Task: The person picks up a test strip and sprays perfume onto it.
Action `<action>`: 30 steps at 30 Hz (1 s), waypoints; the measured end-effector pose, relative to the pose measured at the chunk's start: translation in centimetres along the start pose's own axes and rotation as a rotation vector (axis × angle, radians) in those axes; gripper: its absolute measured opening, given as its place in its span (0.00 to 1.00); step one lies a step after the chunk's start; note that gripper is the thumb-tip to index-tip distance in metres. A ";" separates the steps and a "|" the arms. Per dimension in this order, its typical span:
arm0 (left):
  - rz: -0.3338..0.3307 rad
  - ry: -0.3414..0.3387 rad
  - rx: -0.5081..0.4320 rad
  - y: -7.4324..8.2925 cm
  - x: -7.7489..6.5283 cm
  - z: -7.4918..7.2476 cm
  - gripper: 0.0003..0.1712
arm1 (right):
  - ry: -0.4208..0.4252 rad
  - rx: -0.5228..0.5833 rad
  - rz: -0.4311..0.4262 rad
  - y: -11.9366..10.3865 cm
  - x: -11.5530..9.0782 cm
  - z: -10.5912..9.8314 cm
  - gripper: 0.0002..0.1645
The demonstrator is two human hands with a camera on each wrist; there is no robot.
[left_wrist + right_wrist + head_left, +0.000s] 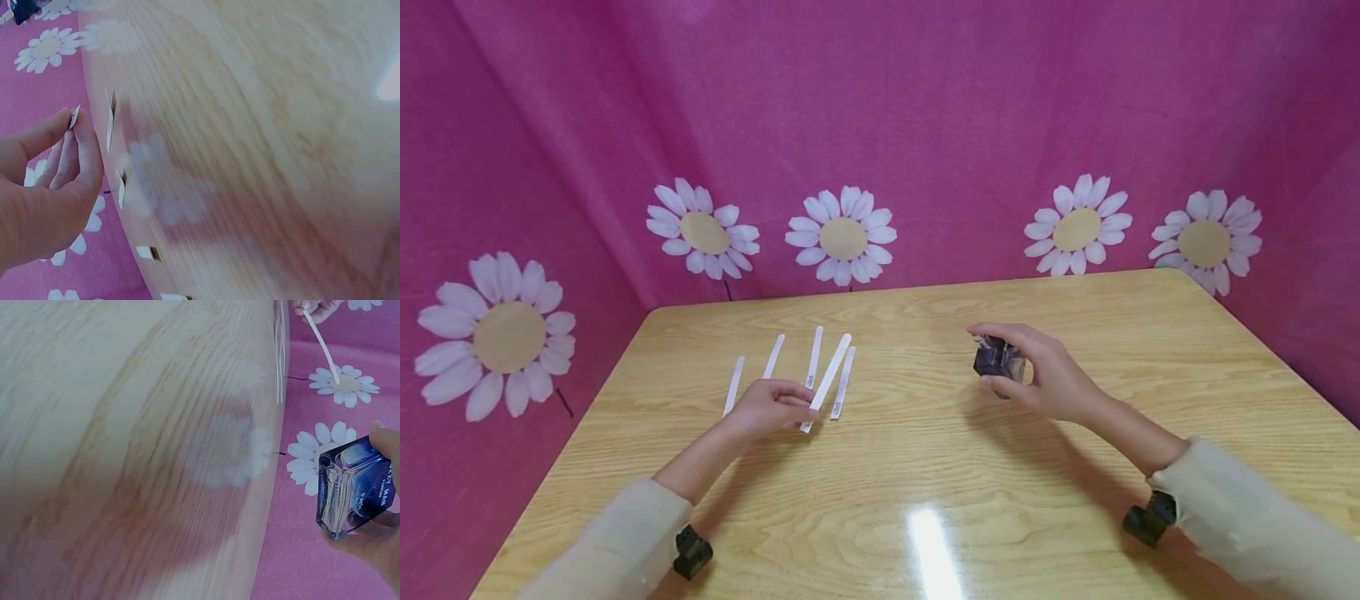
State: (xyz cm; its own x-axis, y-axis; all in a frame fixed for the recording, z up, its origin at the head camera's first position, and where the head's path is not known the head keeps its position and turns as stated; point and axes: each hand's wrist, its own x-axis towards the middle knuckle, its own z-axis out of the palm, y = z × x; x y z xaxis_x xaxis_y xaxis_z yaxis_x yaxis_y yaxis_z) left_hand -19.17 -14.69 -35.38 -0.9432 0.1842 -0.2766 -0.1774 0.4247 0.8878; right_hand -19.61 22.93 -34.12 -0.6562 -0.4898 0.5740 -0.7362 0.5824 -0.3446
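My left hand (772,407) pinches one end of a white paper test strip (832,369) between thumb and fingers. The strip is raised off the wood and slants away to the right. Several similar strips lie around that hand, among them one to its right (844,382) and one at the far left (734,385). Over the table's right half, my right hand (1051,375) grips a dark blue glass perfume bottle (355,484) between thumb and fingers. In the right wrist view the bottle shows printed lettering and is tilted, held above the table.
The wooden table (880,483) reaches back to a pink curtain (925,125) printed with large white daisies. A bright light reflection (934,550) lies on the front of the tabletop. Small black cameras sit at both wrists, including the right one (1150,518).
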 end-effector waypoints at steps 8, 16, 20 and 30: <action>0.047 -0.082 0.013 0.5 0.4 1.2 0.18 | -0.006 0.033 0.006 -0.2 0.6 0.7 0.39; 0.066 -0.138 -0.063 1.2 0.6 2.5 0.18 | -0.010 0.058 0.002 -0.5 1.1 1.2 0.39; 0.059 -0.155 -0.081 1.4 0.6 2.9 0.18 | -0.020 0.060 0.001 -0.8 1.4 1.5 0.39; 0.050 -0.174 -0.109 1.8 0.8 3.8 0.17 | -0.044 0.045 0.027 -1.6 2.2 2.0 0.37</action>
State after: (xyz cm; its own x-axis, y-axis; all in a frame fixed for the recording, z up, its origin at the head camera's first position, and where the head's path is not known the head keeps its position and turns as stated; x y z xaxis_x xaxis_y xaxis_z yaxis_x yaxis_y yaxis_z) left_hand -19.21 -10.37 -35.39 -0.8906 0.3569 -0.2820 -0.1698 0.3144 0.9340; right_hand -20.19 19.62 -33.74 -0.6821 -0.5024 0.5314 -0.7239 0.5666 -0.3935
